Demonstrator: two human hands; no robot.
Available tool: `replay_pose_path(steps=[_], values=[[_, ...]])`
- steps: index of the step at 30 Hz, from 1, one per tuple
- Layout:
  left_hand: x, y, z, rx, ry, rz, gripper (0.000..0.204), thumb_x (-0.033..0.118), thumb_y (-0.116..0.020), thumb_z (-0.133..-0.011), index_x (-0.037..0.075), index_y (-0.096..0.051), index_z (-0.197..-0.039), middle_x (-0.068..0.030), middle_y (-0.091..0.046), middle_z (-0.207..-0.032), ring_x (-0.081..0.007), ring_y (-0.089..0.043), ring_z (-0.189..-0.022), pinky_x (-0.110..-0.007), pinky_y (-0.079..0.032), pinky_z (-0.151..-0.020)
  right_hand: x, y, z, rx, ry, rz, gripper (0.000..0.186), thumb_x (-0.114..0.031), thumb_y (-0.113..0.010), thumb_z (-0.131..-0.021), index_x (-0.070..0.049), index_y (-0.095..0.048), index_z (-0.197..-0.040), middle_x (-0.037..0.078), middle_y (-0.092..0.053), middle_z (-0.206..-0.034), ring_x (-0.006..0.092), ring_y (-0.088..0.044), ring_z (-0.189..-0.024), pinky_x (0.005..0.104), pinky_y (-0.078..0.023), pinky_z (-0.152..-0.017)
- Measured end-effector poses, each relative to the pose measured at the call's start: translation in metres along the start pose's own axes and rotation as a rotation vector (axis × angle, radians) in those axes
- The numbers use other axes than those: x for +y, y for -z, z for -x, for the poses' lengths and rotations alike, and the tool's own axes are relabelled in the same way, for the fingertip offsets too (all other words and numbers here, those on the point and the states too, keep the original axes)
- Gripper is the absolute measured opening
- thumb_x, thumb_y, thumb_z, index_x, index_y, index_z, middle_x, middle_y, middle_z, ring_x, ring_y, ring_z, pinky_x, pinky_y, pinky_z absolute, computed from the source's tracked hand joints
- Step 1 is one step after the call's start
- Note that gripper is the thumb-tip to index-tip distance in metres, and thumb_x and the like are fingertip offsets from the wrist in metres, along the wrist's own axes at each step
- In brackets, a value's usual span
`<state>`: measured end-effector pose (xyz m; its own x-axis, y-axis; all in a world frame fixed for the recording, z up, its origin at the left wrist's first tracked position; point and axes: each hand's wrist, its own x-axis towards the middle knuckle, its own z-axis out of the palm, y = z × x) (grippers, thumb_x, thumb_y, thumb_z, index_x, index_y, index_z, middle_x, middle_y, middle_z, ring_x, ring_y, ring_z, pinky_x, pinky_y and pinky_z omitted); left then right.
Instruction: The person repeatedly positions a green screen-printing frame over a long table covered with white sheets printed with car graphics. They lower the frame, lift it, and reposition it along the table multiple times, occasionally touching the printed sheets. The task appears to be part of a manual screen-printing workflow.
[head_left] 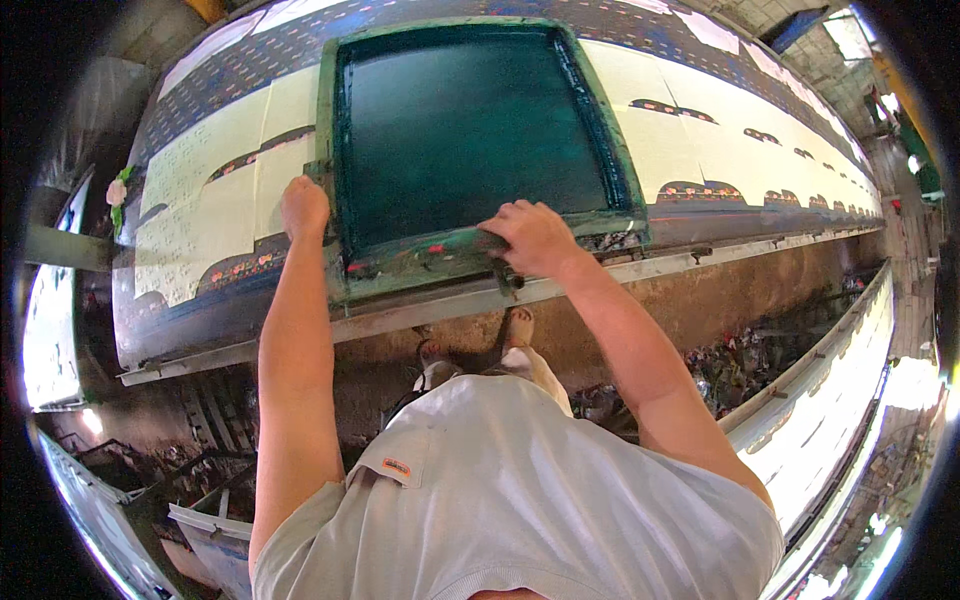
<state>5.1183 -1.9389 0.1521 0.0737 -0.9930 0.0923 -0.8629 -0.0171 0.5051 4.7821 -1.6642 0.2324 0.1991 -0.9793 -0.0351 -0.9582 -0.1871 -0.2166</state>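
Observation:
A large green printing screen frame (600, 120) with a dark teal mesh lies flat on a long cloth-covered table (230, 190). My left hand (304, 207) grips the frame's near left corner with fingers curled. My right hand (533, 238) is closed over the near edge of the frame, beside a dark metal fitting (505, 275). The cloth under the frame is cream with dark blue bands and small repeated flower motifs.
A metal rail (700, 258) runs along the table's near edge. Below it lies a brown earth floor (700, 305) with my feet (518, 325) on it. A second long table (840, 390) stretches along the right. Scraps and clutter fill the aisle (740, 365).

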Motion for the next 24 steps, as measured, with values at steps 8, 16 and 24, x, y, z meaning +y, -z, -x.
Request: replay_pose_path(steps=[8,16,24], values=[[-0.036,0.0,-0.017,-0.012,-0.082,-0.326,0.048,0.03,-0.041,-0.112,-0.002,-0.076,-0.115,-0.0311,-0.075,-0.126,-0.0529,-0.07,-0.122,-0.063,-0.053,-0.106,0.024,-0.015,0.016,0.106,0.216,-0.249,0.048,-0.045,-0.085,-0.092,-0.011,-0.082,-0.126,0.014,-0.079,-0.125,0.0366,-0.071,-0.122,0.0506,-0.054,-0.104],[-0.002,0.003,-0.007,0.056,0.127,-0.353,0.053,0.037,-0.038,-0.116,0.0,-0.076,-0.118,-0.0304,-0.075,-0.128,-0.0525,-0.071,-0.12,-0.064,-0.053,-0.105,0.161,0.03,0.086,0.68,-0.259,-0.467,0.035,-0.011,-0.088,-0.087,-0.008,-0.08,-0.121,0.015,-0.078,-0.125,0.0377,-0.07,-0.122,0.0508,-0.056,-0.108],[0.002,0.004,-0.01,0.046,0.165,-0.402,0.056,0.043,-0.038,-0.117,0.002,-0.076,-0.126,-0.0297,-0.075,-0.129,-0.0522,-0.07,-0.121,-0.064,-0.053,-0.105,0.238,0.008,0.082,0.432,-0.656,-0.372,0.072,-0.02,-0.093,-0.084,-0.01,-0.066,-0.15,0.021,-0.071,-0.143,0.0419,-0.066,-0.132,0.0503,-0.053,-0.113]])
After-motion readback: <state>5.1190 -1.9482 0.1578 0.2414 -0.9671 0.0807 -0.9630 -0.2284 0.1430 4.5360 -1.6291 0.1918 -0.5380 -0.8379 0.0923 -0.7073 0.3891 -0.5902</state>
